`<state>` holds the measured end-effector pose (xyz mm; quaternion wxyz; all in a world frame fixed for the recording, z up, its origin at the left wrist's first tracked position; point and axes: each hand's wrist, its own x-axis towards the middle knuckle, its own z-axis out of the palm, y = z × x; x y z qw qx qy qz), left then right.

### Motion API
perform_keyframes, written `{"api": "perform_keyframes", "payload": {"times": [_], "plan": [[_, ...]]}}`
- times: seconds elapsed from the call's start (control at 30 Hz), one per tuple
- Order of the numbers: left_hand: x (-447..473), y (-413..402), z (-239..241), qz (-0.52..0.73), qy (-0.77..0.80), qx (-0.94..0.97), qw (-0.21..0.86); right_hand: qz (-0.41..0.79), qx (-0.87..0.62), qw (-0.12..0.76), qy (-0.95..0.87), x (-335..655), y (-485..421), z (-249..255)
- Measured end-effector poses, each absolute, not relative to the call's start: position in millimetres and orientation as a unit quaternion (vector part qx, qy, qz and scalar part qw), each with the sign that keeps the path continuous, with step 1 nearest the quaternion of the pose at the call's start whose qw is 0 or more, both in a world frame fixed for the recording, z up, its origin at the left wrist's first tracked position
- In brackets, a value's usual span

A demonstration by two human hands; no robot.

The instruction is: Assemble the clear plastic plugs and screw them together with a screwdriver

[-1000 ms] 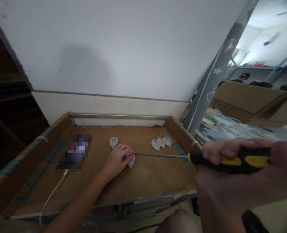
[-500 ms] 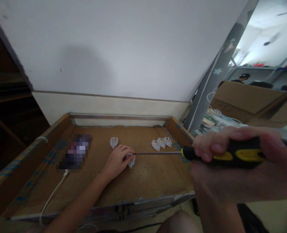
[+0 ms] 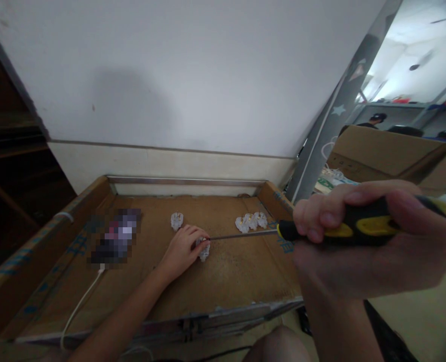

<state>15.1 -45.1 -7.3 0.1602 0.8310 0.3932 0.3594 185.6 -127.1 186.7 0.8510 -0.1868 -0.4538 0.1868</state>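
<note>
My right hand (image 3: pixel 362 241) is wrapped round the black-and-yellow handle of a screwdriver (image 3: pixel 245 234), whose long metal shaft points left. Its tip meets a small clear plastic piece (image 3: pixel 203 251), which looks like a plug part, at my left fingertips. My left hand (image 3: pixel 185 246) is closed on that piece and presses it against the cardboard; its fingers hide part of it. A similar clear piece with brass-coloured pins (image 3: pixel 177 220) lies just beyond my left hand. Three more clear pieces (image 3: pixel 250 221) sit in a row to the right, behind the screwdriver shaft.
A cardboard-lined wooden tray (image 3: pixel 83 206) with raised sides forms the work surface. On its left lies a blurred-out device (image 3: pixel 117 236) with a white cable (image 3: pixel 80 296). A wall rises behind. At the right stand a grey post (image 3: pixel 321 130) and an open carton (image 3: pixel 388 151); a person sits farther off.
My right hand and the screwdriver handle have moved slightly up and left, so the shaft now slants a little. My left hand and the clear piece have stayed put.
</note>
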Motion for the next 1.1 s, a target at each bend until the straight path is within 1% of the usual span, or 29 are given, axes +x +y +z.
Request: {"api": "perform_keyframes", "payload": {"times": [0.4, 0.6, 0.83, 1.1], "plan": [[15.0, -46.4, -5.1, 0.364, 0.41, 0.822, 0.157, 0.241, -0.212, 0.844, -0.429, 167.4, -114.8, 201.2], [11.6, -46.7, -2.5, 0.356, 0.425, 0.818, 0.155, 0.272, -0.212, 0.817, -0.462, 161.0, -104.8, 201.7], [7.7, -47.7, -2.0, 0.294, 0.469, 0.81, 0.195, 0.284, -0.206, 0.802, -0.483, 158.2, -96.5, 198.1], [9.4, -47.8, -7.2, 0.298, 0.458, 0.807, 0.224, 0.278, -0.212, 0.785, -0.511, 156.4, -95.5, 192.5]]}}
